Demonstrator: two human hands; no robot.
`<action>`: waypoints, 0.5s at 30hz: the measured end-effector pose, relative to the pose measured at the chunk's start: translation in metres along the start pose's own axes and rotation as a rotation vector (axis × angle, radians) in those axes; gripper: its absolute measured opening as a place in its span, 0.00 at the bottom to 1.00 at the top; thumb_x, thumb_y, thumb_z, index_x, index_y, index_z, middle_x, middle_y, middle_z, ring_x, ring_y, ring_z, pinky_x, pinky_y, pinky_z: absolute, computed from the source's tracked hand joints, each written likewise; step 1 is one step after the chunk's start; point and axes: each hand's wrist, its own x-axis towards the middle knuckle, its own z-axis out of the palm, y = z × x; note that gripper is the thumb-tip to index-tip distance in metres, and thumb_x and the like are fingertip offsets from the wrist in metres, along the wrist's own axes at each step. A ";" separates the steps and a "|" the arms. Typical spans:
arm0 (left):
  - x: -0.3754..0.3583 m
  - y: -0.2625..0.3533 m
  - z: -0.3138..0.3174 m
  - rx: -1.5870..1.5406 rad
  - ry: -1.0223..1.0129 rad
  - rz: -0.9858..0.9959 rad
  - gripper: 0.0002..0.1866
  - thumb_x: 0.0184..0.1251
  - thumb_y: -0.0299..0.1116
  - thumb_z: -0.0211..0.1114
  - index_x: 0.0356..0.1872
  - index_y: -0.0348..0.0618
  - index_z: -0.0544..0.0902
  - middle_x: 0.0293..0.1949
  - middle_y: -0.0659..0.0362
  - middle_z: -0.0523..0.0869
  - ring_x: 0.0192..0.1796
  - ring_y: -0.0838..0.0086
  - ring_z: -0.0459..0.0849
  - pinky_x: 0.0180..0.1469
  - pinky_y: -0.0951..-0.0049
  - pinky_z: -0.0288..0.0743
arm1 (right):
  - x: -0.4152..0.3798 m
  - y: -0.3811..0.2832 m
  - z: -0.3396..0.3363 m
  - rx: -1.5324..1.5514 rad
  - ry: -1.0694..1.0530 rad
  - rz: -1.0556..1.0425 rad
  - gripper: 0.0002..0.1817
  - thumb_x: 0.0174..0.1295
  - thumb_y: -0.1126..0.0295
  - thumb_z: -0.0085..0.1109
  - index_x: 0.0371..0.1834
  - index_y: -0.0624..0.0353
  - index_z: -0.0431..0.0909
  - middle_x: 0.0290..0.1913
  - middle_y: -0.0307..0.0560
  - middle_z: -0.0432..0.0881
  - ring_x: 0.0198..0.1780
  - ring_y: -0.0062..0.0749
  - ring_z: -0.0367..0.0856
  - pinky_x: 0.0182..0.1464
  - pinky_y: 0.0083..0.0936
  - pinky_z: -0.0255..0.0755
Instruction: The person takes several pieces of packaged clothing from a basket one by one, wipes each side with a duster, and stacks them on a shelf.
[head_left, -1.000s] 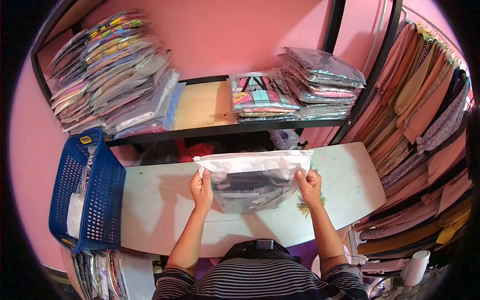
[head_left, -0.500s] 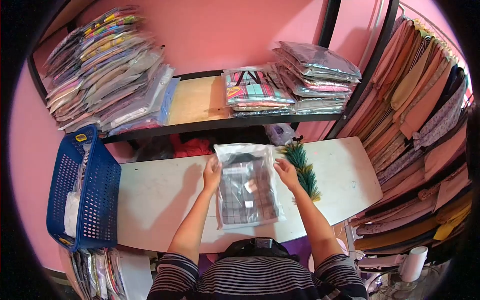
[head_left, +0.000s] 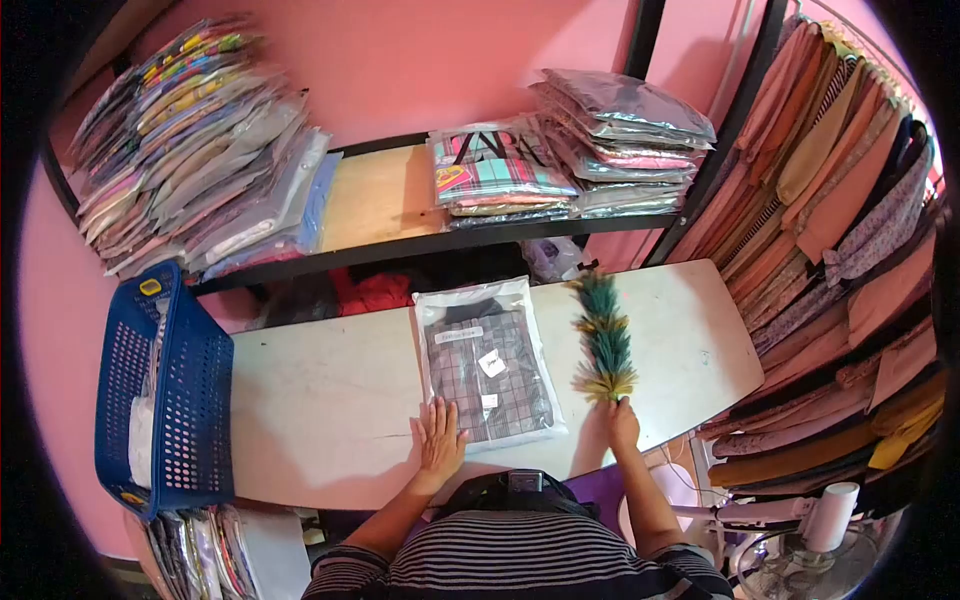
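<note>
The left hand (head_left: 438,447) is laid open with fingers spread, nothing being grasped, at the lower left edge of the clear bag (head_left: 484,375). The bag, held up by both hands a second ago, has been set down flat on the white table (head_left: 310,400). Farther right, the feathery green duster (head_left: 604,335) is now gripped at its near end by the right hand (head_left: 622,428); bag handling seems to have been paused
</note>
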 end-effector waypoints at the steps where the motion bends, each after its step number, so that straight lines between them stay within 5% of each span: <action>1: 0.000 -0.001 0.001 0.014 -0.023 0.022 0.31 0.61 0.44 0.45 0.63 0.40 0.52 0.65 0.45 0.47 0.67 0.52 0.42 0.61 0.43 0.30 | -0.001 -0.017 0.001 0.063 0.021 0.006 0.15 0.61 0.58 0.40 0.34 0.60 0.62 0.23 0.65 0.74 0.25 0.60 0.73 0.26 0.50 0.65; 8: -0.002 -0.006 0.007 0.023 -0.019 0.036 0.31 0.61 0.44 0.45 0.63 0.40 0.52 0.65 0.47 0.48 0.67 0.53 0.42 0.61 0.42 0.30 | -0.052 -0.070 -0.018 0.158 -0.223 -0.611 0.12 0.57 0.60 0.47 0.32 0.57 0.63 0.20 0.57 0.75 0.23 0.52 0.75 0.22 0.43 0.68; 10: -0.001 -0.007 0.011 0.041 -0.001 0.041 0.31 0.60 0.44 0.46 0.62 0.41 0.53 0.65 0.48 0.49 0.67 0.54 0.43 0.61 0.42 0.29 | -0.063 -0.061 -0.007 -0.179 -0.389 -0.757 0.13 0.57 0.58 0.46 0.34 0.56 0.64 0.21 0.52 0.76 0.23 0.47 0.77 0.22 0.41 0.70; 15: -0.002 -0.010 0.013 0.046 -0.008 0.013 0.31 0.60 0.45 0.46 0.62 0.41 0.54 0.65 0.48 0.49 0.67 0.53 0.43 0.61 0.42 0.29 | -0.048 -0.030 -0.006 -0.231 -0.337 -0.489 0.15 0.58 0.57 0.44 0.37 0.57 0.62 0.24 0.54 0.77 0.24 0.48 0.77 0.24 0.40 0.71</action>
